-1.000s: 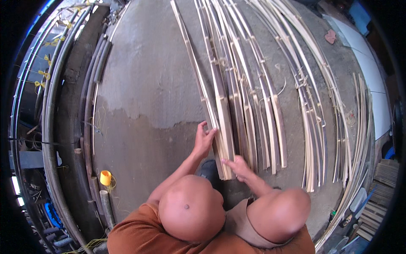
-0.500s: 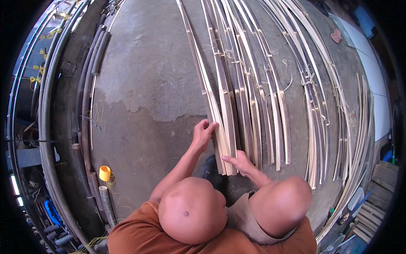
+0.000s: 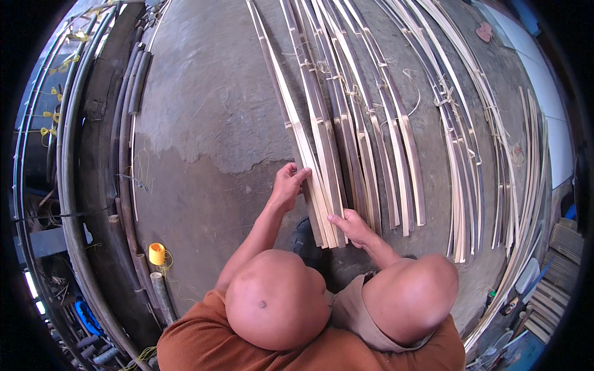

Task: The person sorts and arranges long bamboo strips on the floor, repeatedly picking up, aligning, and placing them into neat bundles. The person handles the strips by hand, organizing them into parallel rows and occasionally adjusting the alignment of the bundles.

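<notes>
Long split bamboo strips (image 3: 317,179), pale inside with dark outer faces, stretch away from me along the floor, their near ends gathered before my knees. My left hand (image 3: 290,185) is closed on the left side of this group, thumb on top. Nearer the ends, my right hand (image 3: 355,227) grips the group's right side with its thumb across the pale faces. The undersides of the strips and most of my right fingers are hidden. Just right of my hold lie more bamboo strips (image 3: 371,185), tied in places with thin pale cord.
Further right are another tied bundle of strips (image 3: 459,179) and thin slats (image 3: 537,179). On the left, a yellow spool of twine (image 3: 156,253) stands by bamboo poles (image 3: 129,216). A dark shoe (image 3: 303,238) shows beneath me on the concrete floor (image 3: 204,185).
Both hands have moved slightly away from me in the picture, along with the near ends of the held strips. The view has shifted a little. Both hands keep their grip.
</notes>
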Demonstrator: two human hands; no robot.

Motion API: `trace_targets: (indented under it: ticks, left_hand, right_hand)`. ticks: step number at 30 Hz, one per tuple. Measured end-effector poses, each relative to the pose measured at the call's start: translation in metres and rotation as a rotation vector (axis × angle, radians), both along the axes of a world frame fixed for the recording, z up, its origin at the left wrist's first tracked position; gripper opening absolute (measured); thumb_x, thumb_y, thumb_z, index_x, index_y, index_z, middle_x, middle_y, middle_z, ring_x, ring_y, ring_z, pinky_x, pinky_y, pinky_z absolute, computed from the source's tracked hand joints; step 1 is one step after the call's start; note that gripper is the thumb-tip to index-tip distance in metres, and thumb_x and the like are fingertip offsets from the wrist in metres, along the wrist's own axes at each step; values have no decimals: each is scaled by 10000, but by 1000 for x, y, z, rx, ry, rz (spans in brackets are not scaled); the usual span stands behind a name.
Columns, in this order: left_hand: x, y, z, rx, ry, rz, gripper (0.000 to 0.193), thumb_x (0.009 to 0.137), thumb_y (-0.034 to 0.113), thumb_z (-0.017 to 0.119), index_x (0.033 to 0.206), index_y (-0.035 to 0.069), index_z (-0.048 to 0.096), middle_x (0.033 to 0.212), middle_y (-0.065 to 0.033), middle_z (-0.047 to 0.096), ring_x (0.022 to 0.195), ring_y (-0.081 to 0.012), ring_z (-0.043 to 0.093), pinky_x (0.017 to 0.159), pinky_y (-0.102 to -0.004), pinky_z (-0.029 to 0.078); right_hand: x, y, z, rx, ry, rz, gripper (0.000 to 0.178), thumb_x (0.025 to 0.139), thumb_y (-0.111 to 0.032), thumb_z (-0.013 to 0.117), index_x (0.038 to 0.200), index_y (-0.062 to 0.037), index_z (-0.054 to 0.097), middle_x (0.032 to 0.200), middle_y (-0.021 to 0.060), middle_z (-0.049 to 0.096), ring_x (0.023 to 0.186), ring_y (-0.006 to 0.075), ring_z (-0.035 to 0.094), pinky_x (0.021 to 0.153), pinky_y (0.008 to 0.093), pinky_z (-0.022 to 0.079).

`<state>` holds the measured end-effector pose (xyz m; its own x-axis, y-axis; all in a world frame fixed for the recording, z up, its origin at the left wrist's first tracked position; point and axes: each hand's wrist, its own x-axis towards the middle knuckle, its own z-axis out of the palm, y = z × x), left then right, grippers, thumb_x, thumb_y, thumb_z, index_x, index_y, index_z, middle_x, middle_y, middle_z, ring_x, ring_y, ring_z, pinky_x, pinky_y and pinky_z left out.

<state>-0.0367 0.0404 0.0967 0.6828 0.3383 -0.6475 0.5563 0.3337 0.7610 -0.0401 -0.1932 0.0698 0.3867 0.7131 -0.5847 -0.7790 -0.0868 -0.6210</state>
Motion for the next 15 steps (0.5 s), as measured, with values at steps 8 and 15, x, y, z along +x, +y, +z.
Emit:
trace_targets:
  ticks: [8, 15]
  left_hand:
    - [-4, 10, 15, 21, 74, -50, 284, 921, 204, 673, 1155, 61, 597, 1006, -56, 671, 929, -183, 635, 820, -385, 494]
    - [-1, 16, 4, -64, 46, -54, 275, 939, 183, 645, 1171, 40, 606, 998, -60, 681, 887, -178, 657, 787, -366, 528]
  right_hand:
    - [9, -6, 1, -123, -119, 52, 292, 916, -249, 704, 1048, 10, 673, 886, 68, 686, 758, 129, 633, 671, 294, 519]
    - [17, -9, 29, -96, -155, 75, 281, 928, -246, 696, 1063, 0, 679, 924, 67, 697, 782, 111, 631, 716, 283, 516]
